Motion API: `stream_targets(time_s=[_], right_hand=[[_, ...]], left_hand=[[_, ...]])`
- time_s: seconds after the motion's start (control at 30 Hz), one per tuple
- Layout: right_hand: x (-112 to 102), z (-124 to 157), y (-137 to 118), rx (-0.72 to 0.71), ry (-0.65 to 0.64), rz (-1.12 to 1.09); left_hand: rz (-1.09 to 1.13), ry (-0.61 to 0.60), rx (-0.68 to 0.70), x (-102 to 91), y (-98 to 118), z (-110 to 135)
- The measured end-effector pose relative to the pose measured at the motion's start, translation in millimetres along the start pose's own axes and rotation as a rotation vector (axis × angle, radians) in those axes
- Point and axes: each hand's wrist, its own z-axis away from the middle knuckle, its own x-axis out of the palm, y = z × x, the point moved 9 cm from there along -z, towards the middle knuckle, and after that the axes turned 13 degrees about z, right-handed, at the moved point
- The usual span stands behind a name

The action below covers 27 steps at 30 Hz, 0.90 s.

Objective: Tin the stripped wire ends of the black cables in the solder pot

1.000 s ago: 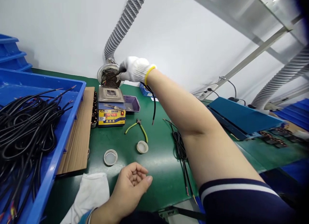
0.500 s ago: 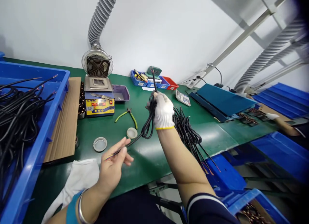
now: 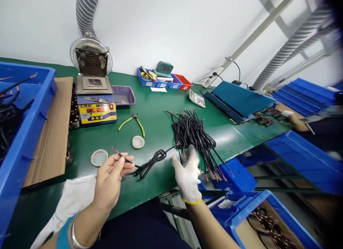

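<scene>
My bare left hand (image 3: 110,177) pinches one end of a thin black cable (image 3: 150,162) whose stripped red tip sticks up past my fingers. The cable lies in a loose coil on the green mat (image 3: 160,109), and its other end runs toward a bundle of black cables (image 3: 191,133). My right hand (image 3: 187,172), in a white glove, hovers with fingers spread over the near end of that bundle, just past the loose cable's far end; it is slightly blurred.
A yellow solder pot (image 3: 97,108) with a fan (image 3: 91,59) and duct stands at the back left. Green-handled cutters (image 3: 132,122), two round lids (image 3: 138,142), a white cloth (image 3: 72,202), a blue bin of cables (image 3: 24,134), small parts trays (image 3: 163,81) and a calculator (image 3: 197,98) lie around.
My right hand came down from the solder pot with the cable, lowered it onto the mat and let go. My left hand took hold of the cable's end. The view swung right.
</scene>
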Motion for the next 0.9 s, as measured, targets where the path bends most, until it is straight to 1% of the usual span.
stream_targets(time_s=[0.03, 0.07, 0.1, 0.13, 0.17, 0.2, 0.23, 0.27, 0.3, 0.33, 0.43, 0.53, 0.73, 0.9], right_hand=[[-10.6, 8.0, -17.2, -0.139, 0.085, 0.068], [-13.9, 18.3, -38.4, -0.301, 0.12, 0.113], [-7.8, 30.1, -60.1, -0.466, 0.076, 0.14], [4.5, 42.3, -79.3, -0.607, -0.023, 0.149], [21.1, 54.0, -94.2, -0.707, -0.163, 0.154], [37.6, 63.9, -104.3, -0.762, -0.296, 0.166], [52.2, 71.7, -110.7, -0.788, -0.407, 0.183], [63.4, 77.3, -114.8, -0.805, -0.479, 0.204], [71.7, 80.7, -116.6, -0.812, -0.521, 0.23], [76.9, 82.0, -116.3, -0.811, -0.535, 0.26], [79.9, 80.9, -109.6, -0.804, -0.505, 0.329], [77.3, 81.6, -101.9, -0.819, -0.485, 0.351], [77.4, 83.4, -95.5, -0.842, -0.476, 0.308], [80.1, 88.8, -97.8, -0.879, -0.539, 0.277]], left_hand=[[-0.023, -0.009, -0.01, 0.6, -1.2, 0.1], [-0.044, -0.017, -0.017, 1.0, -2.3, 0.3], [-0.063, -0.026, -0.021, 1.3, -3.1, 0.5], [-0.078, -0.038, -0.022, 1.7, -3.8, 0.7], [-0.088, -0.047, -0.015, 1.9, -3.8, 0.8], [-0.094, -0.053, -0.007, 1.9, -3.5, 0.8], [-0.097, -0.054, 0.005, 1.7, -2.7, 0.5], [-0.1, -0.049, 0.019, 1.1, -1.4, 0.1], [-0.103, -0.037, 0.038, 0.4, 0.5, -0.5], [-0.107, -0.019, 0.06, -0.6, 3.0, -1.3], [-0.101, 0.048, 0.117, -3.9, 10.5, -3.4], [-0.094, 0.08, 0.12, -5.4, 12.5, -4.7], [-0.085, 0.045, 0.112, -5.2, 8.5, -5.2], [-0.062, 0.037, 0.11, -5.0, 5.4, -5.7]])
